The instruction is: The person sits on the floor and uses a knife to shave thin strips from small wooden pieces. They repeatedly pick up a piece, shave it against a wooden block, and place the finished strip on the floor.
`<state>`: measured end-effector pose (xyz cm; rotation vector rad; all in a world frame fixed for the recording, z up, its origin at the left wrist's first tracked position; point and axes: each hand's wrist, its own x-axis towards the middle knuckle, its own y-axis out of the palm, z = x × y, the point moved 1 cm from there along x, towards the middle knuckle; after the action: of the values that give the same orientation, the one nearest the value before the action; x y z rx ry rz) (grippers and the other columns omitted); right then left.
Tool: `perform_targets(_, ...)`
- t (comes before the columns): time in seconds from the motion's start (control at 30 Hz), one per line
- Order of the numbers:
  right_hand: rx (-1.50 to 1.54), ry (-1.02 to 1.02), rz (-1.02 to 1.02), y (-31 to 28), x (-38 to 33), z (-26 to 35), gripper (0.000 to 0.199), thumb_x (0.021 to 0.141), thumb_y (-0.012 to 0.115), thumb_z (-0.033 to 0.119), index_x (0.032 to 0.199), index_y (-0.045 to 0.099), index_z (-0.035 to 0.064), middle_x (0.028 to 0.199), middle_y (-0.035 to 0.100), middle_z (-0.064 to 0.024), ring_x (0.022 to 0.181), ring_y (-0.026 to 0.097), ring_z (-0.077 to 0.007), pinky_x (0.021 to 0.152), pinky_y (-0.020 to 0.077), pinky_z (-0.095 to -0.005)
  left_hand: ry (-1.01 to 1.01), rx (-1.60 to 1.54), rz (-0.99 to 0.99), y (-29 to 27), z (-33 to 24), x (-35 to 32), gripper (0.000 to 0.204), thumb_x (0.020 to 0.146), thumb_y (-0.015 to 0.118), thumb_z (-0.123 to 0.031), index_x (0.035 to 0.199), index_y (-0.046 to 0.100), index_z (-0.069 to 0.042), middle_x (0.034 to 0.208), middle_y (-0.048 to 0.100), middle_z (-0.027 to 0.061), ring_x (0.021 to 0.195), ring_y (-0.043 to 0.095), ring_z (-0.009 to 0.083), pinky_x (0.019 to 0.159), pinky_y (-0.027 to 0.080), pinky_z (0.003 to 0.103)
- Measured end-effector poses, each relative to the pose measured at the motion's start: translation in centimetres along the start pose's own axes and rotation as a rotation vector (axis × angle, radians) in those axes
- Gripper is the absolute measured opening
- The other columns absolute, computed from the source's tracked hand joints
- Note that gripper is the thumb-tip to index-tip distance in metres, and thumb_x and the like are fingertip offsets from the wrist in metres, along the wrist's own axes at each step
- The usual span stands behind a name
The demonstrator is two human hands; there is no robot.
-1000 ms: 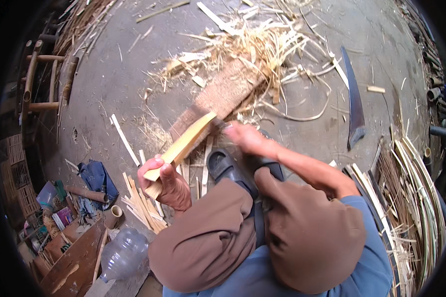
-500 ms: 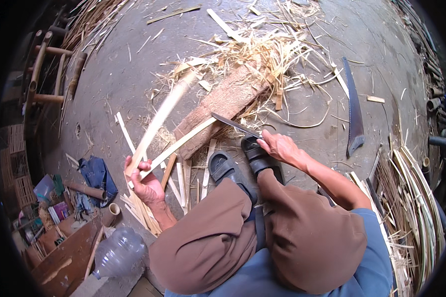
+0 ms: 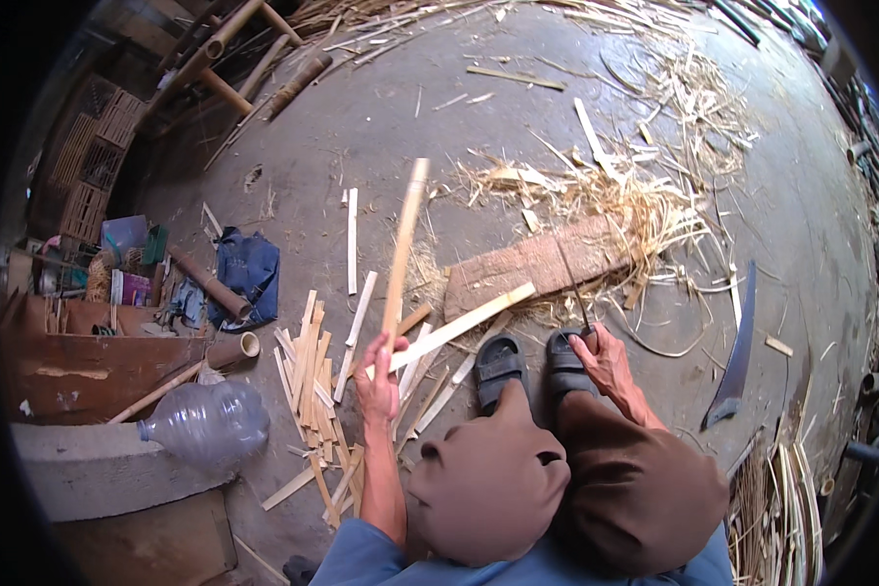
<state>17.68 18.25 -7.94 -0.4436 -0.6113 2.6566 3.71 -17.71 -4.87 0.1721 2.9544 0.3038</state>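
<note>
My left hand (image 3: pixel 377 386) is closed around two pale bamboo strips that fan apart. One bamboo strip (image 3: pixel 406 244) points up and away over the floor. The other bamboo strip (image 3: pixel 469 324) slants right, its far end over the near edge of a reddish-brown wooden block (image 3: pixel 518 266). In my right hand (image 3: pixel 608 363), in front of my right foot, is the handle of a knife (image 3: pixel 572 278). Its thin dark blade points away across the block, apart from the strips. Curly shavings (image 3: pixel 645 205) cover the block's far right end.
Cut strips (image 3: pixel 313 391) lie in a loose pile left of my feet. A handsaw (image 3: pixel 739 352) is on the floor at right, near a bundle of long split lengths (image 3: pixel 791 498). A clear plastic bottle (image 3: pixel 210 420) rests on a ledge at left, near a blue cloth (image 3: pixel 249 273).
The view has swung left. The knife blade has come off the slanting strip and turned from pointing left to pointing away. My left hand still grips both strips, the longer one now more upright.
</note>
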Motion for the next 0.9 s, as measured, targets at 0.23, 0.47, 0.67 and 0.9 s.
perform_targets(0.23,0.831,0.025,0.129,2.4,9.7,11.4,0.062,0.091,0.070,0.044,0.118,0.047,-0.0069,0.105,0.061,-0.0178,0.098,0.068,-0.0249,0.080,0.0611,-0.0338,0.117,0.220,0.194,2.1,-1.8,-2.8,0.017,0.099,0.056,-0.005,0.111,0.068,-0.001,0.099,0.074,0.0098,0.098,0.067,0.0178,0.093,0.050,0.031)
perform_targets(0.47,1.218,-0.088,0.038,0.0,12.7,17.6,0.042,0.092,0.073,0.030,0.111,0.050,0.0013,0.093,0.065,-0.0098,0.083,0.069,-0.0214,0.074,0.0622,-0.0376,0.042,0.174,0.244,1.5,-0.6,-3.9,0.026,0.097,0.064,-0.016,0.118,0.066,-0.002,0.111,0.072,0.0128,0.107,0.064,0.0175,0.097,0.048,0.033)
perform_targets(0.67,1.205,-0.138,-0.023,0.0,11.3,17.8,0.028,0.093,0.071,0.023,0.103,0.052,0.0039,0.086,0.066,-0.0096,0.079,0.069,-0.0208,0.071,0.0621,-0.0381,0.138,0.373,0.104,-0.9,-3.7,-1.9,0.054,0.094,0.067,-0.036,0.131,0.057,0.000,0.127,0.059,0.0133,0.119,0.055,0.0258,0.102,0.042,0.037)
perform_targets(0.9,0.902,0.016,0.231,3.8,9.0,16.9,0.063,0.096,0.063,0.046,0.131,0.047,-0.0036,0.105,0.067,-0.0163,0.100,0.066,-0.0266,0.086,0.0554,-0.0381,-0.066,0.505,0.281,8.7,-6.3,-2.4,0.027,0.095,0.066,-0.023,0.111,0.066,-0.001,0.075,0.062,0.0053,0.064,0.059,0.0172,0.061,0.050,0.035)
